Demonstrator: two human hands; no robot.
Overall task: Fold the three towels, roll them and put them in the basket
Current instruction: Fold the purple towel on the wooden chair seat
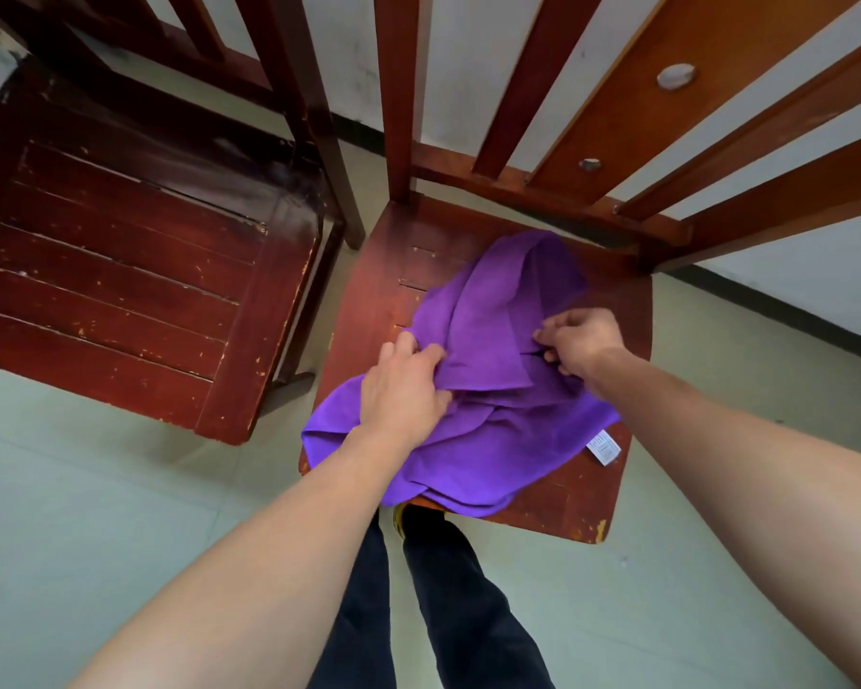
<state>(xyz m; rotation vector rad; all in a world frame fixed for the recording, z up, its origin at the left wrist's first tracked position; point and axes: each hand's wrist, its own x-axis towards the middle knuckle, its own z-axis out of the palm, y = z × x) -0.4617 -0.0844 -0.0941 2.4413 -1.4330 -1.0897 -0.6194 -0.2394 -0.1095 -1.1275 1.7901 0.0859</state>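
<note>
A crumpled purple towel (493,440) lies in loose layers on the seat of a reddish wooden chair (379,290), and its front edge hangs over the seat. A white label (603,447) shows at its right corner. My left hand (403,390) grips a bunch of the cloth on the towel's left side. My right hand (580,340) pinches a fold near the towel's middle right. Whether more than one towel lies in the heap I cannot tell. No basket is in view.
A second, darker wooden chair (120,271) stands to the left, close beside the first. The first chair's slatted back (617,116) rises behind the towel. Pale green floor (95,489) surrounds the chairs, and my legs (443,614) stand at the seat's front edge.
</note>
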